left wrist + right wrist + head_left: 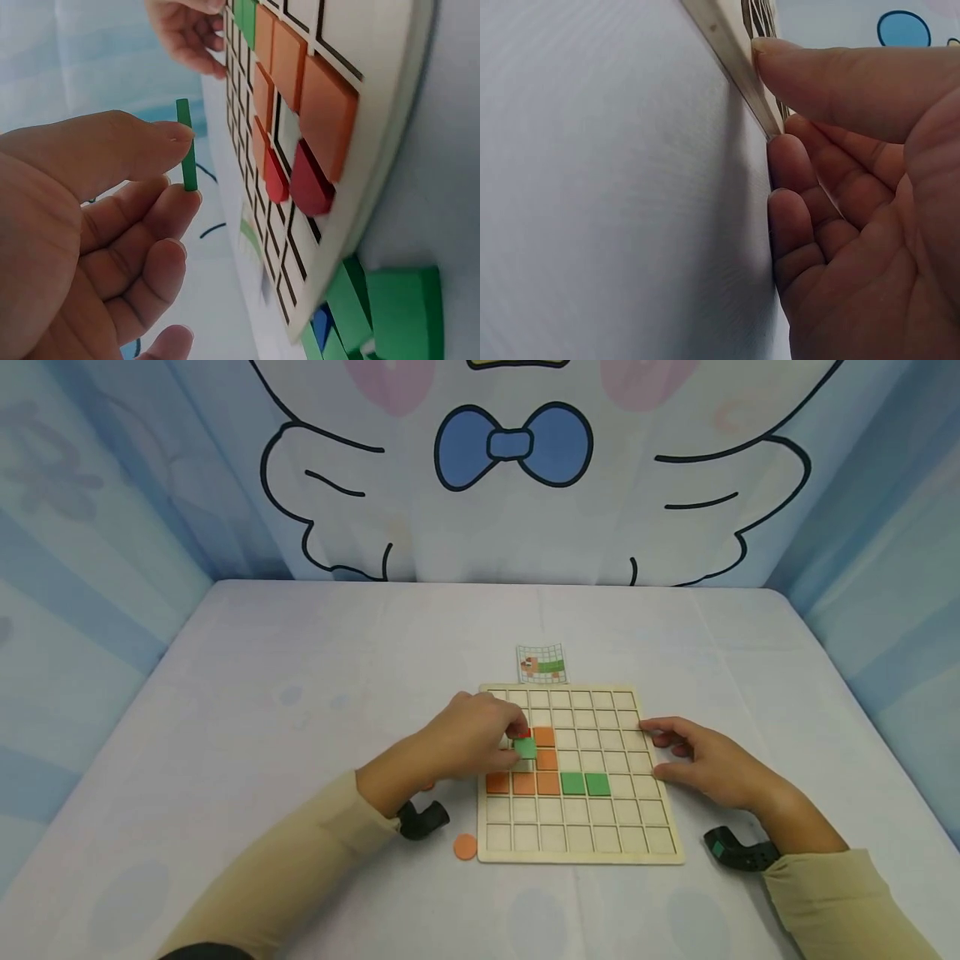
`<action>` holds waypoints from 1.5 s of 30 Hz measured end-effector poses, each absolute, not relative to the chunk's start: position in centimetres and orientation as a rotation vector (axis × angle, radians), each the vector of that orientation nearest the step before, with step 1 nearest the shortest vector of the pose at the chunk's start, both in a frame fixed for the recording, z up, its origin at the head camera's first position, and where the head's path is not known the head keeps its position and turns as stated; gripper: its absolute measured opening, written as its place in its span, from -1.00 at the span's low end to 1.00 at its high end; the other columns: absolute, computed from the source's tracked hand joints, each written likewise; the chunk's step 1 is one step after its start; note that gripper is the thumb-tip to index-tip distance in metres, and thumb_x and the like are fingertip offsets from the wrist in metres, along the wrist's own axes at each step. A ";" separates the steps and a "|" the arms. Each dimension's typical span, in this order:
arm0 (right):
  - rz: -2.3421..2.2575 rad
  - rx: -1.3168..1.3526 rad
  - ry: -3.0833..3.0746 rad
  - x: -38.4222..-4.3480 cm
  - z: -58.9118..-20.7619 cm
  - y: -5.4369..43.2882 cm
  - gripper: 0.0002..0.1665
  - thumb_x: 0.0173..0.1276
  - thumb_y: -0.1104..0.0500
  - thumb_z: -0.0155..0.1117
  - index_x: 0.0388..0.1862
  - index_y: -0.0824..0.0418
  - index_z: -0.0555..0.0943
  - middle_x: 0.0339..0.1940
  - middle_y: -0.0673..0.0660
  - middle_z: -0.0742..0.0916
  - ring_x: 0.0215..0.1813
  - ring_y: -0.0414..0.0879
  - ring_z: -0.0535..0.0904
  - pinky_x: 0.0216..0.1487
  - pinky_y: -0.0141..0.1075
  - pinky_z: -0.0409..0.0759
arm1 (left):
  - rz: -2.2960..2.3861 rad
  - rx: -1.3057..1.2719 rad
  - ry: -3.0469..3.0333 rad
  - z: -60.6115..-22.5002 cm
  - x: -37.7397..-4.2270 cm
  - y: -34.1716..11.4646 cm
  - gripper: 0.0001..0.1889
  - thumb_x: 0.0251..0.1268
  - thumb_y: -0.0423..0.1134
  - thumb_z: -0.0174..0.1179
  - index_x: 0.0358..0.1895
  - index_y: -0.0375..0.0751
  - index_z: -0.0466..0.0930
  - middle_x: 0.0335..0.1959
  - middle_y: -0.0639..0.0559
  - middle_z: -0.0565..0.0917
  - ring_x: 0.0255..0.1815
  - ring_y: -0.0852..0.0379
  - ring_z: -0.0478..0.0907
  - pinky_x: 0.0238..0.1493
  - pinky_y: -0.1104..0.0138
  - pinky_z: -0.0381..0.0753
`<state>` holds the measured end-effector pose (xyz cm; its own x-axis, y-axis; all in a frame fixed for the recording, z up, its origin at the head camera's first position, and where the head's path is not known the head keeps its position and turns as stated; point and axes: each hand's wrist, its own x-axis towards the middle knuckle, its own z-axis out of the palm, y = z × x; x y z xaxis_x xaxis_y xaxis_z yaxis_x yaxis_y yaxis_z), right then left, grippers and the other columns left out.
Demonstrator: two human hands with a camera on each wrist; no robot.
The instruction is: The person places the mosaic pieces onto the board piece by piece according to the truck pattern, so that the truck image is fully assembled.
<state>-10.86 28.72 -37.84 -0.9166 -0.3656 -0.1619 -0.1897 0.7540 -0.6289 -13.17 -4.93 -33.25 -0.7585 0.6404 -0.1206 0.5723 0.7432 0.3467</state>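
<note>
My left hand (468,735) pinches a thin green square tile (188,150) between thumb and fingertip, above the left part of a wooden grid board (618,839). Several orange tiles (522,783) lie in the board's cells, with two green tiles (573,783) to their right in the same row. Two red tiles (311,180) with rounded ends show on the board in the left wrist view; the left hand mostly covers them from above. My right hand (708,768) rests at the board's right edge, its thumb touching the rim and its fingers loosely bent, as the right wrist view shows.
A small picture card (542,665) with a gridded orange and green figure lies behind the board. An orange disc (465,847) sits by the near left corner. Several green blocks (405,307) and a blue piece (322,326) lie beside the board, under the left arm.
</note>
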 end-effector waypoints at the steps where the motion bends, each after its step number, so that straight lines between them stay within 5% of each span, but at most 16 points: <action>1: -0.918 -0.436 2.676 -10.8 -37.8 28.7 -0.28 0.32 0.16 0.42 0.41 0.28 0.40 0.17 0.25 0.61 0.18 0.14 0.51 0.16 -0.10 0.42 | 0.433 0.976 2.710 -33.2 -13.2 -4.7 -0.75 0.24 -0.16 0.35 -0.03 -0.08 0.70 -0.23 0.18 0.68 -0.16 0.20 0.53 0.00 0.16 0.43; 38: -0.901 -0.430 2.681 -10.7 -37.6 28.7 -0.28 0.33 0.13 0.41 0.42 0.25 0.40 0.17 0.23 0.62 0.19 0.13 0.51 0.17 -0.16 0.42 | 0.390 1.101 2.642 -35.0 -13.0 2.5 -0.70 0.35 -0.01 0.30 0.07 0.02 0.67 -0.22 0.30 0.66 -0.13 0.27 0.55 0.03 0.22 0.44; 45: -0.911 -0.449 2.681 -10.7 -37.7 28.7 -0.28 0.33 0.12 0.42 0.42 0.25 0.41 0.17 0.23 0.62 0.19 0.13 0.51 0.16 -0.17 0.42 | 0.374 1.054 2.612 -35.6 -13.0 4.0 -0.68 0.35 -0.03 0.29 0.12 0.04 0.66 -0.09 0.29 0.68 -0.08 0.31 0.56 0.05 0.23 0.42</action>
